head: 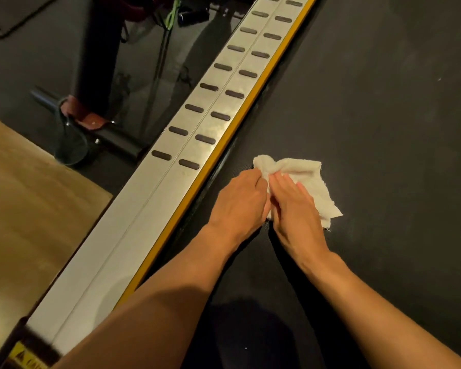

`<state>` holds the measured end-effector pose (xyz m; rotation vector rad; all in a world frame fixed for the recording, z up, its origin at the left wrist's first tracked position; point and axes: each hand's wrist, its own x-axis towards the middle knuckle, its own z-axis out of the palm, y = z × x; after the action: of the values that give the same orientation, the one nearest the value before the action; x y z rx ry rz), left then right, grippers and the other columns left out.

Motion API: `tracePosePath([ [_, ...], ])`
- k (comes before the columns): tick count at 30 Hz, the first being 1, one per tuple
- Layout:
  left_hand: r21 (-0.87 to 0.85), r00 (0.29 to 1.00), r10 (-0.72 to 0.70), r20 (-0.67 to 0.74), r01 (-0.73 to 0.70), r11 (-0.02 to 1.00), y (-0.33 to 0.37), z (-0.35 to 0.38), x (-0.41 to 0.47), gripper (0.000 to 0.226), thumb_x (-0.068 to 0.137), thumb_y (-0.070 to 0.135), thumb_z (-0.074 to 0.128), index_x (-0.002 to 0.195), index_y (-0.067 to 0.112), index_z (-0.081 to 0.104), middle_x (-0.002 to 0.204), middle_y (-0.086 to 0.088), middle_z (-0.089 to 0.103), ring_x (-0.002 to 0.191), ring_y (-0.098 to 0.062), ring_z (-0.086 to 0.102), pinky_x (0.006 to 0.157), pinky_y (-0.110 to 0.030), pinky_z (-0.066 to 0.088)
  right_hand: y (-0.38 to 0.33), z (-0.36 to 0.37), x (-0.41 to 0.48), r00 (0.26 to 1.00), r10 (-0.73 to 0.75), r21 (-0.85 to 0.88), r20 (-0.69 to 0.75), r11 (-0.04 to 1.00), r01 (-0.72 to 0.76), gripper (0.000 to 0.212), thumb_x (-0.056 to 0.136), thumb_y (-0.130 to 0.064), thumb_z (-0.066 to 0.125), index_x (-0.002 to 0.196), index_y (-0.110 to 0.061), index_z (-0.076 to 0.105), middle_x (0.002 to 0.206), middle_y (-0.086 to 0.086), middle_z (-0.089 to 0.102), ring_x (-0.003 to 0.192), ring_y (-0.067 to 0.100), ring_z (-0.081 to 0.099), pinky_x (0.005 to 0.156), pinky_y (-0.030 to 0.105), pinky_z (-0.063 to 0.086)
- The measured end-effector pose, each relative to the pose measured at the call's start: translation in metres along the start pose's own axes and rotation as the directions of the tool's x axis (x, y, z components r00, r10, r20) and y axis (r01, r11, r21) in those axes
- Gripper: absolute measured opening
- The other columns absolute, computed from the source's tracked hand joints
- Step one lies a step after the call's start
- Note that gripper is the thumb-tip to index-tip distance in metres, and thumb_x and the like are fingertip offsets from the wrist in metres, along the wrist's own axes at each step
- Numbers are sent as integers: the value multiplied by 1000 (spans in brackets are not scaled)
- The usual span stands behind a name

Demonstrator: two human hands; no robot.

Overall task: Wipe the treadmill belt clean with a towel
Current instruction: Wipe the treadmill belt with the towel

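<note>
White towel (pixel 308 177) lies under the fingers (pixel 284 181) on the belt (pixel 383 107), spreading ahead and right. Left hand (pixel 240 199) pinches its bunched edge; right hand (pixel 297 211) presses it flat-fingered.

Yellow label (pixel 24 359) on dark rail end cap (pixel 36 339): warning triangle, letters "CAU", rest cut off.

The left forearm (pixel 171 288) and right forearm (pixel 370 296) are bare from the wrists to the near edge. The left grip (pixel 237 198) and right grip (pixel 296 209) are bare too. The right one shows short, plain fingernails (pixel 280 177).
</note>
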<state>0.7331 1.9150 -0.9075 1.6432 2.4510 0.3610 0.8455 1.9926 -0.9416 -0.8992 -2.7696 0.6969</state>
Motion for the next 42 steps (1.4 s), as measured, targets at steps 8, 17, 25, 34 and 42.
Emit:
tracePosePath([
  [8,9,994,-108,3,108,994,-16,-16,-10,33,99,32,39,111,10,60,116,-5,53,97,-19,54,80,-36,52,-27,4,31,999,-35,35,-4,999,35,50,92,-5,45,142,-5,42,149,11,41,142,26,32,120,39,17],
  [17,-23,989,-146,2,146,989,-33,-12,-20,26,96,26,53,120,16,50,119,-2,51,101,-14,52,84,-28,48,-37,-1,20,997,-79,-174,15,981,80,51,97,-32,48,145,-17,41,151,0,40,145,21,27,111,42,21],
  [25,-27,998,-48,31,48,998,-35,-19,-33,31,95,25,54,122,10,54,123,-8,52,105,-20,54,91,-34,51,-57,17,-6,1000,20,51,-4,998,-20,51,96,-11,50,146,-11,40,153,8,36,144,24,30,120,38,21],
  [34,2,990,50,134,-51,999,-57,-26,-100,30,97,19,49,124,6,52,124,-12,50,107,-25,50,82,-32,46,-104,33,-48,997,-46,15,58,999,45,39,89,-3,53,127,-12,54,123,3,61,117,25,56,93,44,49],
  [42,-125,972,-8,236,39,991,-55,-26,-110,28,97,18,49,121,5,52,123,-12,46,99,-24,52,85,-31,46,-114,25,-46,947,131,-136,294,986,-94,61,99,-14,43,154,-16,16,162,-1,15,149,21,12,119,38,18],
])
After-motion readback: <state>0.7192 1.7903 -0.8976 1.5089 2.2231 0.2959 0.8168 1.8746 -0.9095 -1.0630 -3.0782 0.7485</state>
